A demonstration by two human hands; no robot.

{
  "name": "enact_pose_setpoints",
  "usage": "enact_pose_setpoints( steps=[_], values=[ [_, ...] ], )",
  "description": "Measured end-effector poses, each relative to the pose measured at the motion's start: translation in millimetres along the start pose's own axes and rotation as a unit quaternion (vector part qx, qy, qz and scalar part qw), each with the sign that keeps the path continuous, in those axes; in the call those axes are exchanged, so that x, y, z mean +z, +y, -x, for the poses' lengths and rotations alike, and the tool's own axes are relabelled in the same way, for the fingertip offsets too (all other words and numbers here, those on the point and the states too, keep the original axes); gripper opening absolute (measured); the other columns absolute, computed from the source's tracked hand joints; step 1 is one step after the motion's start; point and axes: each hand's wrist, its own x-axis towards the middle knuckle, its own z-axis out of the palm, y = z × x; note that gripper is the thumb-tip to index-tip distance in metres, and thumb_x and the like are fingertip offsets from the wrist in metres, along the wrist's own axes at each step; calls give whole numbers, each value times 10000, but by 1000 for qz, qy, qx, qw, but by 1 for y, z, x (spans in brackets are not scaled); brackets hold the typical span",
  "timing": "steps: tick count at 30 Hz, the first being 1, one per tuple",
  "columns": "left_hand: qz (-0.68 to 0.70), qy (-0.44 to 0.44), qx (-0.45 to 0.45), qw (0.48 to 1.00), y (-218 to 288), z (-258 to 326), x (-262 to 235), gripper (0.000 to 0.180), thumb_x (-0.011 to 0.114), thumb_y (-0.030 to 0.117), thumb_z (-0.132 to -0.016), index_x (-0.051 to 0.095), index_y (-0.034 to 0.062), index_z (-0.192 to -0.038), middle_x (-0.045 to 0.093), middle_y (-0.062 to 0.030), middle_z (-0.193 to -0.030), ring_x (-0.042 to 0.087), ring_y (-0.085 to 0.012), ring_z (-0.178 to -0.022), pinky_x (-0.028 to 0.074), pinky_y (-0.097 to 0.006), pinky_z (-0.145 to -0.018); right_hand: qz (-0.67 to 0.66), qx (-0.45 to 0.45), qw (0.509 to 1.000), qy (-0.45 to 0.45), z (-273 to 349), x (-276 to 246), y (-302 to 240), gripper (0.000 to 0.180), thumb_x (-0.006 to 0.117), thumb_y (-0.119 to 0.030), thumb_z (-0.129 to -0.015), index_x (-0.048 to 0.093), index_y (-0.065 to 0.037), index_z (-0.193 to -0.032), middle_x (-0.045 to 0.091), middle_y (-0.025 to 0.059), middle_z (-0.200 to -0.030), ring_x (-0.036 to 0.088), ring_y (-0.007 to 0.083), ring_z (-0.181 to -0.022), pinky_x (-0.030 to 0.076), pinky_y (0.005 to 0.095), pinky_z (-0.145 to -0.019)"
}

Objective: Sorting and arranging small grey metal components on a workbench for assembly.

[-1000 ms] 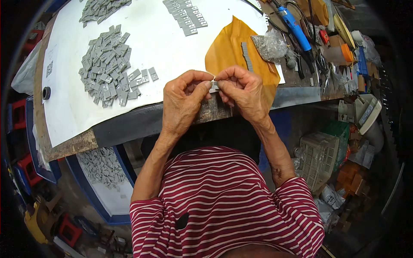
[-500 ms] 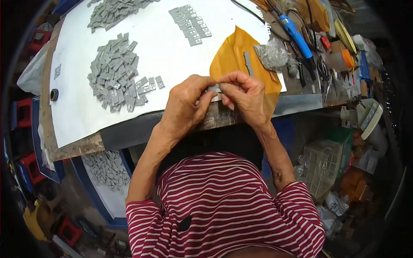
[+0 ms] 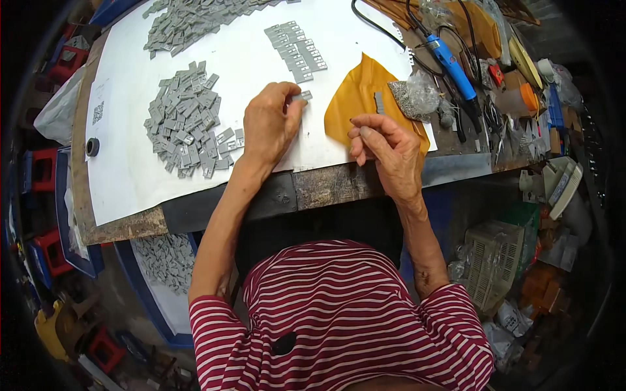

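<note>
My left hand (image 3: 268, 127) pinches a small flat grey plate (image 3: 302, 96) between thumb and fingertips, over the white sheet. Just beyond it, similar plates lie in neat overlapping rows (image 3: 295, 51). To its left is a loose heap of grey plates (image 3: 186, 120). My right hand (image 3: 391, 153) hovers above the near part of a yellow-orange sheet (image 3: 345, 98), its fingers curled and thumb close to the index finger. Anything tiny between those fingertips is too small to make out. A narrow grey strip (image 3: 379, 101) lies on the yellow-orange sheet, beside a clear bag of small silvery bits (image 3: 409, 101).
A second grey heap (image 3: 186, 26) sits at the far left. On the right lie a blue pen-like power tool (image 3: 451, 66), cables and pliers (image 3: 459, 117). A black ring (image 3: 92, 146) rests near the left edge. Below stands a blue tray (image 3: 140, 287) of grey parts.
My hands were together at the table's near edge and are now apart. The left has moved away and leftward with a grey plate; the right has shifted right. The view has shifted slightly.
</note>
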Motion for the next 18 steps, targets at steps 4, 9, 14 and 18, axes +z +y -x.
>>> enact_pose_setpoints(
  steps=[4,9,14,18],
  values=[
    [-61,8,-6,998,-14,-8,18,123,648,120,-714,637,39,-805,582,-97,-771,556,-221,-711,389,-354,-648,14,-14,1000,7,2,-4,-1,182,503,-36,-865,552,87,-990,588,88,-743,537,95,-586,449,197,-542],
    [-126,5,-2,992,-17,-9,27,106,650,125,-711,649,67,-800,559,-54,-815,497,-216,-817,331,-363,-721,35,-18,999,5,4,-11,2,168,502,-26,-861,561,85,-973,587,80,-711,530,89,-565,433,193,-526],
    [-117,2,-7,993,-14,-9,27,113,648,129,-713,648,59,-801,559,-60,-806,502,-213,-810,322,-361,-725,12,11,1000,4,5,-19,3,187,497,-13,-864,554,93,-1007,598,103,-824,544,102,-611,428,203,-522],
    [-111,5,-4,994,-14,-8,26,114,642,126,-716,644,56,-806,560,-59,-798,507,-209,-808,319,-358,-723,12,4,1000,11,6,-22,2,181,498,-12,-864,557,92,-999,597,107,-817,541,100,-599,422,203,-511]
  ],
)
